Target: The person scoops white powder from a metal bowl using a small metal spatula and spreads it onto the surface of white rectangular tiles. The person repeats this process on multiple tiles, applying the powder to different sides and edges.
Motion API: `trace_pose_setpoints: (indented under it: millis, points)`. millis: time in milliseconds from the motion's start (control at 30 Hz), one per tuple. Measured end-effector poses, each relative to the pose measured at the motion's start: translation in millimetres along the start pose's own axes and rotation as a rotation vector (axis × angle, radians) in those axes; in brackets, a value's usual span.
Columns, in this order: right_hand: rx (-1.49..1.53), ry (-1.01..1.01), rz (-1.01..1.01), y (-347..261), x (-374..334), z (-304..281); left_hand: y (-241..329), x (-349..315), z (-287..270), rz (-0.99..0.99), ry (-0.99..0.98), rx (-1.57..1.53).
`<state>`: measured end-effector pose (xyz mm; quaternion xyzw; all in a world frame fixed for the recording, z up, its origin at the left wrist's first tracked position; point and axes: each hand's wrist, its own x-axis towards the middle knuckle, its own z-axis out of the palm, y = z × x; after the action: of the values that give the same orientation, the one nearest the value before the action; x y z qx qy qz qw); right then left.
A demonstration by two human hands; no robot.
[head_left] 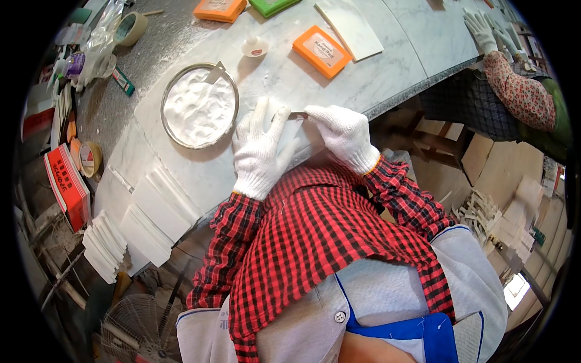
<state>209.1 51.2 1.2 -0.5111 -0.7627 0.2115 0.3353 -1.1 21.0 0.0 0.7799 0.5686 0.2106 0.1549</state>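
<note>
My left hand [260, 148], in a white knitted glove, lies palm down at the table's near edge with its fingers apart. My right hand [346, 136], gloved the same way, is closed with its fingers bunched. A thin, dark metal blade [298, 115] juts from its fingertips toward my left fingers; the rest of it is hidden in the glove. Beneath the hands I cannot make out a separate workpiece from the pale tabletop. Just left of my left hand stands a round metal-rimmed bowl [169, 121] of white paste [200, 109], a flat metal scraper [215, 72] resting at its rim.
Beyond are a small white cup [255, 47], orange hand pads [322, 52] and a white slab [349, 27]. White slabs [160, 206] lie stacked at left, near tape rolls [131, 29] and a red box [65, 186]. A co-worker's gloved hands [482, 31] rest at far right.
</note>
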Motion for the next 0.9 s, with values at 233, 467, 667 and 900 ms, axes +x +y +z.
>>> trace_pose_setpoints:
  millis: [233,467,667,900]
  points:
    - [0.017,0.049,0.083,-10,-11,6,3,0,-2,0.011,-0.009,0.019]
    - [0.041,0.108,0.122,-16,-19,14,2,0,1,0.007,-0.017,0.032]
    - [0.148,0.116,0.21,-25,-32,24,-2,0,1,0.023,-0.008,0.041]
    - [0.417,0.218,0.577,-11,-20,-41,12,-7,-11,-0.084,-0.002,0.046]
